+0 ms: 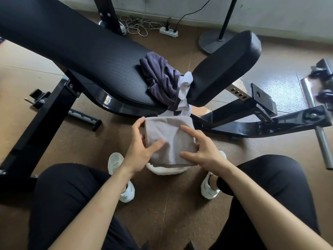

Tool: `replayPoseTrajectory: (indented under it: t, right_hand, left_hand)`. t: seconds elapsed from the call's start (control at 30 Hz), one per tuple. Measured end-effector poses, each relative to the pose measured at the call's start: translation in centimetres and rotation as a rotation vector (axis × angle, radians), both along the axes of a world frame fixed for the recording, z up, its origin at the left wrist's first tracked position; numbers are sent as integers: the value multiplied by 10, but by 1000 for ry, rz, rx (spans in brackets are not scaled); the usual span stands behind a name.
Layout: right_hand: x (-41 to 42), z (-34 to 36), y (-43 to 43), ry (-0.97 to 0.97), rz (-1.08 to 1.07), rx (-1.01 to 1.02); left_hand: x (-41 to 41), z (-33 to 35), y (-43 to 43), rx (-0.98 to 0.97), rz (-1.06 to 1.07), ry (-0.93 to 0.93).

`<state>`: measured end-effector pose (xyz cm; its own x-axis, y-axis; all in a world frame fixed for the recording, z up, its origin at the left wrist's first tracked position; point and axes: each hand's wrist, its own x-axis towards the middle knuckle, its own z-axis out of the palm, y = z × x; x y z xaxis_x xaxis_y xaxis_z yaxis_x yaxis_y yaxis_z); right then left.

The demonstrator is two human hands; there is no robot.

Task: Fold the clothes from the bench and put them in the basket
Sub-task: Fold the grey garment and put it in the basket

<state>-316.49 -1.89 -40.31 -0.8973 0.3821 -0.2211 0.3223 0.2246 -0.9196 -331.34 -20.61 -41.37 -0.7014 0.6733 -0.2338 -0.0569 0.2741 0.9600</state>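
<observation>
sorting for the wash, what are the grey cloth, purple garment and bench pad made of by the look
The grey cloth: likely microfibre or terry, matte, fine nap, stitched edge. The purple garment: thin knit, perhaps jersey, limp with small creases. The bench pad: probably vinyl or faux leather, fine ribbed texture, slight sheen.

Grey folded cloth [170, 139], purple garment [160, 78], white garment [184, 83], black ribbed bench [81, 47], white shoes [115, 163]

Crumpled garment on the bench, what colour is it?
The crumpled garment is dark greyish purple; the head view shows it.
</observation>
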Motion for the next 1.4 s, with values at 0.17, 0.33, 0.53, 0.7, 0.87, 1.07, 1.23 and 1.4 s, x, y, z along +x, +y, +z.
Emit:
replayPoseTrajectory:
  t: [0.17,0.33,0.53,0.7,0.87,1.07,1.23,1.4]
  right_hand:
    - [2,-1,0,22,62,13]
    - [2,-3,-2,58,55,-17]
    - [2,-9,-2,52,-2,-68]
    - [1,-12,-5,-18,64,240]
    - [-7,-17,-21,-72,131,399]
    - [-12,-20,-24,-66,152,371]
    - [-7,-13,-32,31,33,67]
    - [-7,-15,-37,62,19,11]
  left_hand:
    - [11,-1,4,-69,-72,334]
    - [9,-3,4,-199,-33,369]
    - [0,3,-2,-167,-130,357]
    - [11,3,2,-380,-168,535]
    - [26,5,6,-590,-208,779]
    - [36,4,7,-414,-302,799]
    - [31,3,7,-268,-207,425]
    - [25,-1,7,-224,-121,355]
